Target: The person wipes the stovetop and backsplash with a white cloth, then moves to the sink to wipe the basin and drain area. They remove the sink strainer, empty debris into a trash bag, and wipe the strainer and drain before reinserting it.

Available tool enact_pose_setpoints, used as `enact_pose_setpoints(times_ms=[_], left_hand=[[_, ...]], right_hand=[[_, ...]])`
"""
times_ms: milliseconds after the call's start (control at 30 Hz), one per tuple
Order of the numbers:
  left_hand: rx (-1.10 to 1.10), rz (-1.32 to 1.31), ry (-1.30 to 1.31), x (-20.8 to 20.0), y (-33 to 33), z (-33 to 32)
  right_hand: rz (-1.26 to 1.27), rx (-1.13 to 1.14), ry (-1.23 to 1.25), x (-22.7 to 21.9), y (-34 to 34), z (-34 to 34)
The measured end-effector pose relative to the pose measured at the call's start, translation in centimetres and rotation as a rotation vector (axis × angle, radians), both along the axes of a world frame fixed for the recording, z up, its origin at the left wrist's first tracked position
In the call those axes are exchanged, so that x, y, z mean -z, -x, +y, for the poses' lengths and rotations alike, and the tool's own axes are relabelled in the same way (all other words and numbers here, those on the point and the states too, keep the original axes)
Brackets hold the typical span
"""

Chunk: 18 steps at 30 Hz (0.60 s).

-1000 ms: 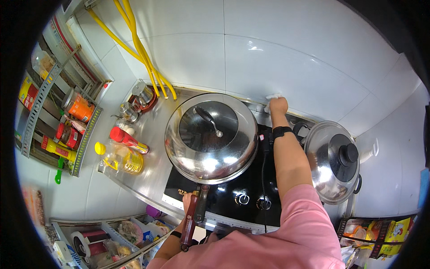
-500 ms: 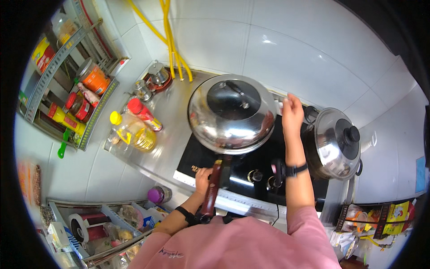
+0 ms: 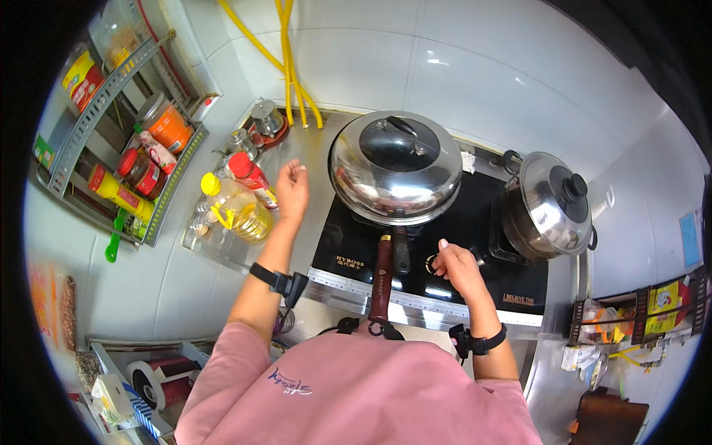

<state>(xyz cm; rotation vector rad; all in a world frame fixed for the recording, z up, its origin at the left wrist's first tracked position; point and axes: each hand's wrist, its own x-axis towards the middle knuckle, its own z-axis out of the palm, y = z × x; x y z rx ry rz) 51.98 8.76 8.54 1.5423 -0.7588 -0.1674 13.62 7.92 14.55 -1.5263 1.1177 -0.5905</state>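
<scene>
My left hand [image 3: 293,191] is raised over the steel counter beside a red-capped bottle [image 3: 252,178], its fingers loosely bent and nothing held. An oil bottle with a yellow cap [image 3: 241,211] stands just left of that forearm. My right hand [image 3: 457,271] hovers over the front of the black glass stove [image 3: 475,215], thumb apart from bent fingers, beside a stove knob [image 3: 430,262]; whether it touches the knob cannot be made out. A wok under a domed steel lid [image 3: 445,174] sits on the left burner, its brown handle [image 3: 381,278] pointing toward me.
A lidded steel pot [image 3: 538,222] stands on the right burner. Small metal jars [image 3: 265,117] are at the counter's back left. A wall rack [image 3: 159,196] holds jars and bottles on the left. Yellow hoses [image 3: 291,74] run down the tiled wall.
My left hand has left the wok handle and risen to the bottles. My right hand has drawn back from beside the wok lid to the stove's front.
</scene>
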Motion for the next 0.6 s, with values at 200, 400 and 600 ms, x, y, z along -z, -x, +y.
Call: enact_pose_setpoints(times_ms=[200,400,600], left_hand=[[0.026,-0.263,-0.170,-1.5,-5.6,-8.4],[0.224,-0.434,-0.506,0.8,-10.7,-17.4],[0.600,-0.582,-0.585,4.4,-12.9,-24.8]], right_hand=[[0.269,-0.144,0.206,-1.3,-0.3,1.4],[0.287,-0.281,-0.188,-0.7,-2.0,3.2],[0.161,-0.189,-0.458,-0.2,-4.8,7.0]])
